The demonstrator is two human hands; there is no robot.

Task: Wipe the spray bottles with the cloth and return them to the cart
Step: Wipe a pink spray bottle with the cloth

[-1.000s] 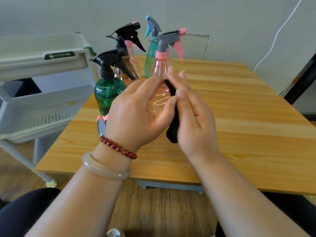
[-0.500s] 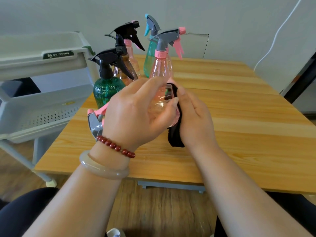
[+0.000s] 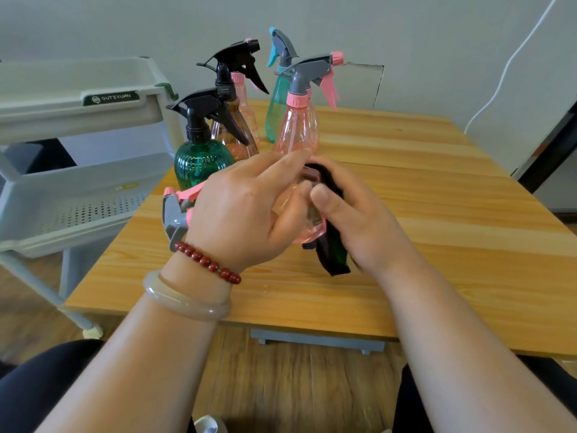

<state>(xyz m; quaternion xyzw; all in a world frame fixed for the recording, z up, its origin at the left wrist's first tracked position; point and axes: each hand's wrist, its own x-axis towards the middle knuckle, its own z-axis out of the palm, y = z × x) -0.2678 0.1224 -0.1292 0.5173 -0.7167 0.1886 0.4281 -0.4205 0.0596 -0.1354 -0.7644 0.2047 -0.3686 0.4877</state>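
My left hand grips a clear pink spray bottle lying sideways above the wooden table; its grey and pink trigger head sticks out to the left past my wrist. My right hand holds a dark cloth against the bottle's base, with a flap hanging down below. Behind them stand several more spray bottles: a green one with a black head, an amber one, a teal one and a pink one.
A pale grey tiered cart stands to the left of the table, its perforated middle shelf level with the tabletop. A white cable runs down the wall at the right. My dark-clad knees show at the bottom.
The held bottle has turned so its trigger head now pokes out further left. My right hand has slid the cloth round the bottle's base, fingers curling lower.
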